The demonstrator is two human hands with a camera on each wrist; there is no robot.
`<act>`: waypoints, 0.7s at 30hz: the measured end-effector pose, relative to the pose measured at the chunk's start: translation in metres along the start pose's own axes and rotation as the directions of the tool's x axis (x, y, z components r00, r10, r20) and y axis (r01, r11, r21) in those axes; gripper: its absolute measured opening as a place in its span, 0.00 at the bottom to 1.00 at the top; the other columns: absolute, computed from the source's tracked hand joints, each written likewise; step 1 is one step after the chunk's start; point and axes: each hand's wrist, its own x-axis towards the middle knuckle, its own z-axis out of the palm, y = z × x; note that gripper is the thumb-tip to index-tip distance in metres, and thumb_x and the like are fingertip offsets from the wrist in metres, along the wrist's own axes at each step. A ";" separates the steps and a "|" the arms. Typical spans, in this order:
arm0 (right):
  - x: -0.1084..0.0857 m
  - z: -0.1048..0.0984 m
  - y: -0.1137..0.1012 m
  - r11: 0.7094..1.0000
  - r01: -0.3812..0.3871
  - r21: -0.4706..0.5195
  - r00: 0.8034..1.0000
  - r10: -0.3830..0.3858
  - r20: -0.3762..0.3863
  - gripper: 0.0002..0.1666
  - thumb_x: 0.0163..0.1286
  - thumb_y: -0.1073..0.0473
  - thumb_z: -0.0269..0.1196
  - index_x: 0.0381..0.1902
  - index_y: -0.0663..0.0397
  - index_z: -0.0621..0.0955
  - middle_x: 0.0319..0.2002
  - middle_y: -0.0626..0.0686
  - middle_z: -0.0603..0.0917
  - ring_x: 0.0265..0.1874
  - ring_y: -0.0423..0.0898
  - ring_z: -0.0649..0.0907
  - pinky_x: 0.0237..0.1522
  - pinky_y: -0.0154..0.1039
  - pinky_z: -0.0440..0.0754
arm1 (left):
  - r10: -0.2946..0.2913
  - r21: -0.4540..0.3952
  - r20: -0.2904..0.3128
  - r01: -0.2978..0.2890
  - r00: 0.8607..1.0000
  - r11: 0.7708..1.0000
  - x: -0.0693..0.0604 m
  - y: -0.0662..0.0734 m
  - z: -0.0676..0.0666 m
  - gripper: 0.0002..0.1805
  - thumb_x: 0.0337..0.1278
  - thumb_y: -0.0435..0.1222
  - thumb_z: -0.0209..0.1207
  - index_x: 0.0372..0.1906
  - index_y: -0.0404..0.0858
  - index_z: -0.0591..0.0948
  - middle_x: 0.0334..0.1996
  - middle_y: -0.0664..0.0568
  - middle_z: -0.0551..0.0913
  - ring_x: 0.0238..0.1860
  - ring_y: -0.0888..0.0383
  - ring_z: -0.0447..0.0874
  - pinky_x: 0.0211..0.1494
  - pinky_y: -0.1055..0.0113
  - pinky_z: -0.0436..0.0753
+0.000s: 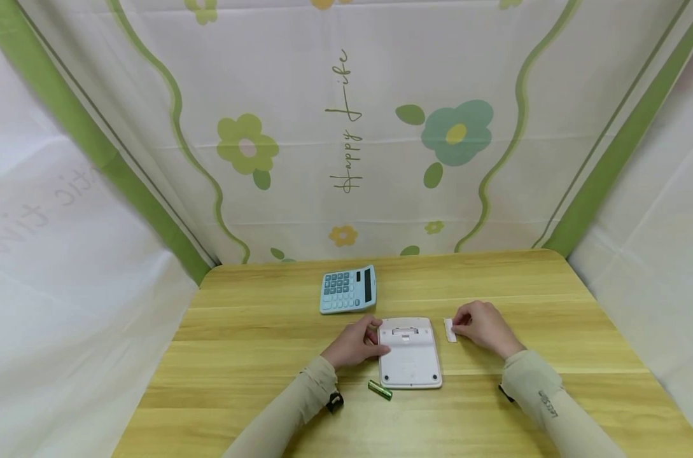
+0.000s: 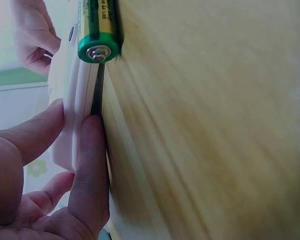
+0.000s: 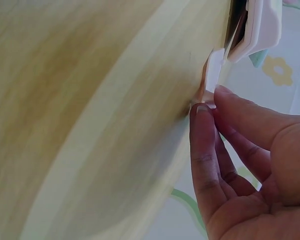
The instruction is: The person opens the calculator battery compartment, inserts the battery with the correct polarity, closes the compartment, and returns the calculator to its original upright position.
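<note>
A pale pink calculator (image 1: pixel 410 366) lies face down on the table, its battery compartment (image 1: pixel 405 331) uncovered near the far end. My left hand (image 1: pixel 354 343) grips its left edge, thumb on the back and fingers at the side, as the left wrist view shows. To the right of it, my right hand (image 1: pixel 483 327) pinches a small whitish battery cover (image 3: pixel 214 70) between thumb and fingertips, close to the tabletop. Near the calculator's front left corner lies a green AA battery (image 1: pixel 380 390); its terminal end (image 2: pixel 99 52) faces the left wrist camera. Whether the compartment holds a battery I cannot tell.
Behind the left hand, a light blue calculator (image 1: pixel 348 290) rests face up on the wooden table (image 1: pixel 254 331). A white flowered cloth (image 1: pixel 346 127) hangs along the table's far edge, with more cloth at both sides.
</note>
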 end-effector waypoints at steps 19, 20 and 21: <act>-0.004 -0.002 -0.004 0.999 -0.017 -0.033 1.000 0.017 -0.005 0.02 0.64 0.63 0.73 0.34 0.56 0.88 0.29 0.47 0.86 0.30 0.43 0.80 0.37 0.43 0.79 | 0.002 -0.010 0.001 -0.002 1.000 1.000 0.001 -0.001 0.000 0.29 0.64 0.42 0.71 0.66 0.40 0.74 0.38 0.55 0.82 0.36 0.60 0.79 0.38 0.68 0.80; -0.005 -0.002 -0.006 0.999 -0.019 -0.037 1.000 0.019 -0.015 0.02 0.65 0.63 0.73 0.34 0.56 0.88 0.29 0.48 0.86 0.30 0.43 0.80 0.38 0.44 0.80 | 0.003 -0.008 0.002 -0.003 1.000 1.000 0.000 0.000 0.000 0.29 0.64 0.42 0.71 0.66 0.40 0.74 0.38 0.55 0.82 0.36 0.60 0.79 0.38 0.68 0.80; -0.006 -0.002 -0.009 0.999 -0.019 -0.041 1.000 0.018 -0.026 0.02 0.65 0.63 0.72 0.34 0.56 0.88 0.29 0.47 0.86 0.30 0.43 0.80 0.37 0.44 0.80 | 0.004 -0.006 0.003 -0.004 1.000 1.000 0.000 0.000 0.000 0.29 0.64 0.42 0.71 0.66 0.40 0.74 0.38 0.55 0.82 0.35 0.60 0.79 0.38 0.68 0.79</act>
